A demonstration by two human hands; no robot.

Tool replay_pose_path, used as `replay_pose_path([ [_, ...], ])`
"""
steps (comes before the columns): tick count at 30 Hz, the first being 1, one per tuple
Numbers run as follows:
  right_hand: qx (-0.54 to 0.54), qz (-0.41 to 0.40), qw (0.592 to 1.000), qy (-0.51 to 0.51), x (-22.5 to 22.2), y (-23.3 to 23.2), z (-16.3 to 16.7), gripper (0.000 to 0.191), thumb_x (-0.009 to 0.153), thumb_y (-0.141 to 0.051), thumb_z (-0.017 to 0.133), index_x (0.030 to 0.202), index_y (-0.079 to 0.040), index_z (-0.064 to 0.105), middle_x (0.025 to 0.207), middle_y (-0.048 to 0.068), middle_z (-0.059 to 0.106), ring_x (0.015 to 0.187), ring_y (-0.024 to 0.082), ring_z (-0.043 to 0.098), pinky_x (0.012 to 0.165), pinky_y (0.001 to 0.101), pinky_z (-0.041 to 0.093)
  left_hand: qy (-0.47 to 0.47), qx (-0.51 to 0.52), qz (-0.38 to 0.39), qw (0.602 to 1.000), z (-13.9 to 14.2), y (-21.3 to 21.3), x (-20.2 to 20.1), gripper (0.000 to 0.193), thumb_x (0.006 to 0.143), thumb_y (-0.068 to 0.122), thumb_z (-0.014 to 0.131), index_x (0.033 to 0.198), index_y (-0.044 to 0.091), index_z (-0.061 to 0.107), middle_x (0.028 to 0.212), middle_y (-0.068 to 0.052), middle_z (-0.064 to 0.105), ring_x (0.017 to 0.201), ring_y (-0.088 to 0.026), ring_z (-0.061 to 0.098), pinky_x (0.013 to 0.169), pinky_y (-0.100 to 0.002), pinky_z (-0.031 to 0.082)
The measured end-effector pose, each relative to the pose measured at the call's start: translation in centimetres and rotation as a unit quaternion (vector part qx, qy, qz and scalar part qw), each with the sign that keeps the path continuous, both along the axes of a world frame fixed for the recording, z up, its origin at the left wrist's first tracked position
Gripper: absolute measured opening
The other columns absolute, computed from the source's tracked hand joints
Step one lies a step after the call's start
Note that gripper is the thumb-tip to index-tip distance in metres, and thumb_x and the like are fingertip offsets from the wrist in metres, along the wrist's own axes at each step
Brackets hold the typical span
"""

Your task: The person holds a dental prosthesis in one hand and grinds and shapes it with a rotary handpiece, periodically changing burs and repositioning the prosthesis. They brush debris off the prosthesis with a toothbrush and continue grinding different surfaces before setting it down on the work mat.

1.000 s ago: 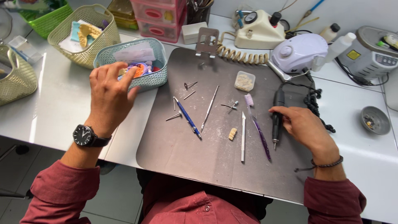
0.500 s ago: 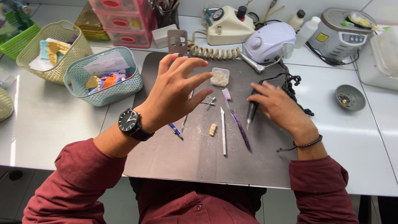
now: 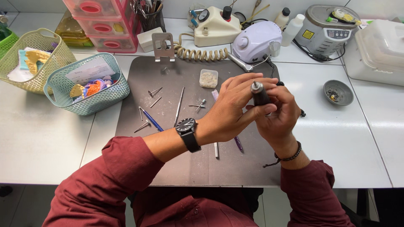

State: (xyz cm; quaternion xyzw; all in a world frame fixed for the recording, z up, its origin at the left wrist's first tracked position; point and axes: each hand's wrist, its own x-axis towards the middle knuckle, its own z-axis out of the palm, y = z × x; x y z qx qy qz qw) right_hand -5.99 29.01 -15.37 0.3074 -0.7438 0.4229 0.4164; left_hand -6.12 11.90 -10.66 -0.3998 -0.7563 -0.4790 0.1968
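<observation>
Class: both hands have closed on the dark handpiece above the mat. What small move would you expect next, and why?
Probably seating a bit. The right hand grips the handpiece nose-up, the left hand fingers pinch near its tip, and loose burs lie on the dark mat. Whether one is already fitted is unclear.

Two hands are meeting over the mat — the left hand [image 3: 235,105] and the right hand [image 3: 277,113] — and one dark handpiece [image 3: 259,93] is standing between them. Three woven baskets are sitting at the left: one teal basket [image 3: 105,94], one beige basket [image 3: 59,56], one green basket [image 3: 6,42]. Two white bottles [image 3: 290,25] are standing at the back — beside one round steel pot [image 3: 326,29]. One small grey dish [image 3: 338,90] is lying to the right. One wristwatch [image 3: 186,126] is showing.
</observation>
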Motion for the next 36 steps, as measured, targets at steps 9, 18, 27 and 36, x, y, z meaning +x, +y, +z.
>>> replay_pose_path([
  [9,-0.077,0.132,0.951,-0.269,-1.0,4.7,-8.4,0.025,0.106,-0.025,0.056,0.125,-0.009,0.059,0.122,0.003,0.064,0.117,0.013,0.064,0.1,0.0332,0.055,-0.01,0.088,0.035,0.995,-0.7,4.2,2.7,0.019,0.094,0.035,0.075,0.088,0.018,0.071,0.099,0.005,0.077,0.118,-0.014,0.072,0.123,-0.046,0.034],
  [18,0.122,0.392,0.86,-0.303,-3.0,6.2,-9.7,0.019,0.097,-0.017,0.071,0.113,-0.011,0.062,0.104,-0.001,0.066,0.098,0.011,0.067,0.085,0.0338,0.056,-0.123,0.004,-0.251,0.96,-0.4,-1.2,0.3,0.03,0.106,0.038,0.061,0.106,0.014,0.078,0.103,-0.002,0.08,0.096,-0.014,0.078,0.127,-0.051,0.036],
  [27,0.128,0.172,0.804,-0.554,-1.8,-0.8,-1.5,0.037,0.087,-0.024,0.082,0.069,-0.005,0.056,0.061,-0.003,0.049,0.057,0.01,0.044,0.052,0.0311,0.036,-0.199,0.23,-0.143,0.942,0.1,-10.1,-1.6,0.029,0.117,0.021,0.051,0.127,0.0,0.069,0.124,-0.011,0.076,0.114,-0.019,0.073,0.105,-0.033,0.06],
  [36,0.121,0.061,0.843,-0.521,-1.7,-2.7,-0.4,0.033,0.084,-0.031,0.082,0.071,-0.008,0.063,0.062,-0.006,0.052,0.059,0.006,0.045,0.054,0.027,0.039,-0.051,-0.338,0.265,0.902,-2.9,-17.4,-3.9,0.017,0.093,0.028,0.073,0.09,0.013,0.081,0.079,-0.006,0.074,0.073,-0.023,0.067,0.08,-0.046,0.044],
])
